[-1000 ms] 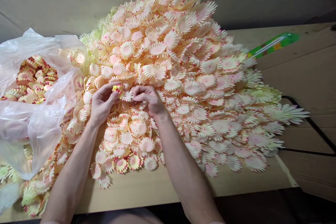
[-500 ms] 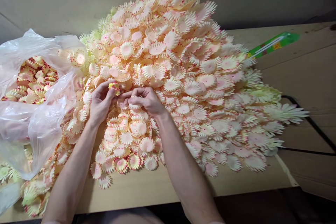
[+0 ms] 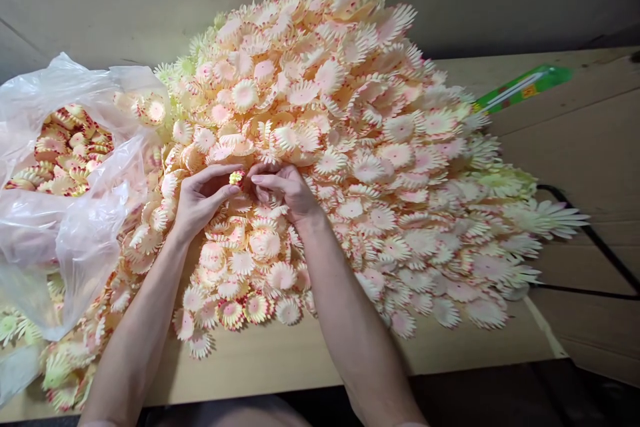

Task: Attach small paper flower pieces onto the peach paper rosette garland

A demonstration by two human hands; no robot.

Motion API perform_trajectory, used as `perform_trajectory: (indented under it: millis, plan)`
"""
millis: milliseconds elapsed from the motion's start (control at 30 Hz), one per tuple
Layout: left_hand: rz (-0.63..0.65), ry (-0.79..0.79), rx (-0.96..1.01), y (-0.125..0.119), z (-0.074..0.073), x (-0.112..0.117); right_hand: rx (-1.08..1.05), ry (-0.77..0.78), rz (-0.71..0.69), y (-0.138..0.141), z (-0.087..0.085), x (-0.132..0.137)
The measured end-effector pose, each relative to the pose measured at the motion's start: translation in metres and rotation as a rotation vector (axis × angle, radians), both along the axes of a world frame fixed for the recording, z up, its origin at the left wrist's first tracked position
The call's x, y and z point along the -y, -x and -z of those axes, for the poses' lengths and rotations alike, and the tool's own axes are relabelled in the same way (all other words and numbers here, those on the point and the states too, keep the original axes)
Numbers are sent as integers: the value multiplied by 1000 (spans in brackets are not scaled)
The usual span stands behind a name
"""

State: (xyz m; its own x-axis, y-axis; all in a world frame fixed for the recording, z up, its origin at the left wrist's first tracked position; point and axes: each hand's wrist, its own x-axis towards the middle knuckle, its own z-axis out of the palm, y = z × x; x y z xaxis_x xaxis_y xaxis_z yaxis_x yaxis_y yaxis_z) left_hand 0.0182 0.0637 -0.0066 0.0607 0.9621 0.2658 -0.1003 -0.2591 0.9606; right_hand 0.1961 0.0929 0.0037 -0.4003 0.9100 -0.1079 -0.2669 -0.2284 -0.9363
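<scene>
Between its thumb and fingers, my left hand [image 3: 203, 200] pinches a small yellow-and-red flower piece [image 3: 237, 178]. Just to the right of that piece is my right hand [image 3: 290, 192], fingers curled and thumb drawn toward the index finger. Whether it grips anything is hidden. Both hands are over a large heap of pale cream-pink artificial petal discs [image 3: 400, 127] with fringed, red-tipped edges. A smaller group of the same petal discs [image 3: 243, 263] lies between my forearms.
A translucent plastic bag [image 3: 85, 227] at the left holds red-edged petal pieces. A green package [image 3: 525, 88] sticks out of the heap at the back right. Beyond the wooden table [image 3: 265, 360], a black metal bar [image 3: 610, 253] stands against cardboard [image 3: 575, 147] at the right.
My left hand has moved right with the flower piece, bringing it close to my right hand. The pale disc seen at my right fingertips earlier no longer shows there.
</scene>
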Motion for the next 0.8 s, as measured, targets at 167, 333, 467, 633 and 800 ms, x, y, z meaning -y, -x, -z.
perform_trajectory:
  millis: [167,333,467,633,800]
  plan:
    - [27,-32,-57,0,-1,0,3,-11,6,-2,0,0]
    - [24,-14,-52,-1,-1,1,14,-14,6,-2,-1,1]
    - [27,-16,-46,-1,-2,1,24,-4,15,-1,0,1]
    - [34,-18,-64,-2,-2,1,20,-6,22,-1,1,1]
    - [38,2,-46,-2,-3,1,29,-9,24,1,0,0]
